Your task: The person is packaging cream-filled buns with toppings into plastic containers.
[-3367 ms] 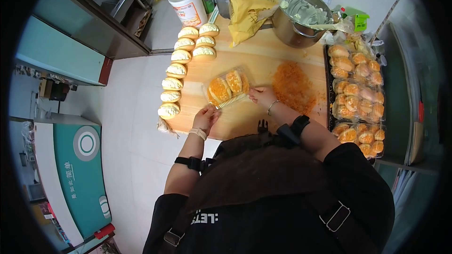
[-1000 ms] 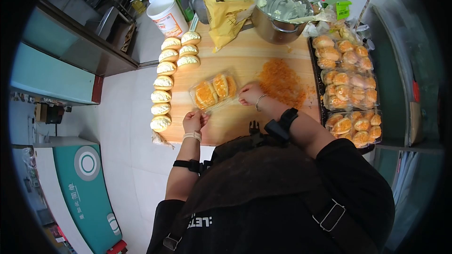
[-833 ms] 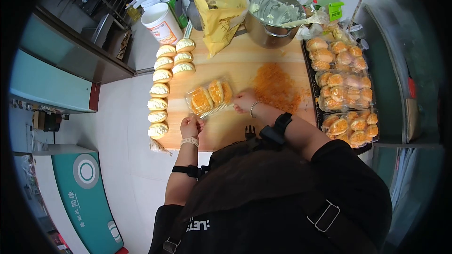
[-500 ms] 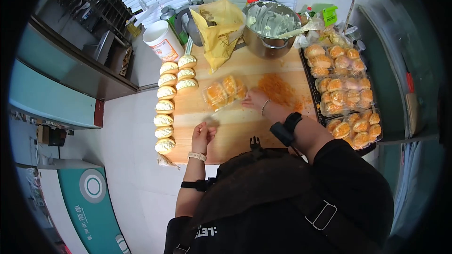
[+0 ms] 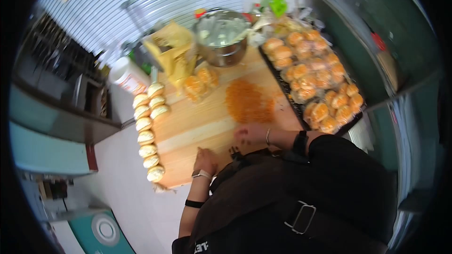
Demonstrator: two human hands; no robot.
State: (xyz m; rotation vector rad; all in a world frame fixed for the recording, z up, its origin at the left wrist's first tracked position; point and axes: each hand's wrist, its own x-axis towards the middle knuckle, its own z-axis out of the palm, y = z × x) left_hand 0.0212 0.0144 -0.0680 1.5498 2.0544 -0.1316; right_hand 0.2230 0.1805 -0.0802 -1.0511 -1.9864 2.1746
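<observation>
My left hand (image 5: pixel 205 161) is at the front edge of the wooden board (image 5: pixel 188 136), its fingers blurred and partly hidden. Close to my body, my right hand (image 5: pixel 250 135) is above the board with bent fingers, blurred by motion; no object shows in it. A clear pack of topped buns (image 5: pixel 201 83) rests near the back of the board, beside the yellow paper bag (image 5: pixel 178 56). Orange shredded topping (image 5: pixel 248 102) is spread beyond my right hand. Cream-filled buns (image 5: pixel 146 137) stand in two rows along the left side.
A steel pot (image 5: pixel 221 54) with white cream inside stands at the back. Left of the paper bag is a white tub (image 5: pixel 127 76). On the right, a dark tray (image 5: pixel 296 108) carries several clear packs of buns (image 5: pixel 308 81).
The pack of buns now rests farther back by the paper bag, away from my right hand. Both hands are nearer my body. The camera view has turned and shifted.
</observation>
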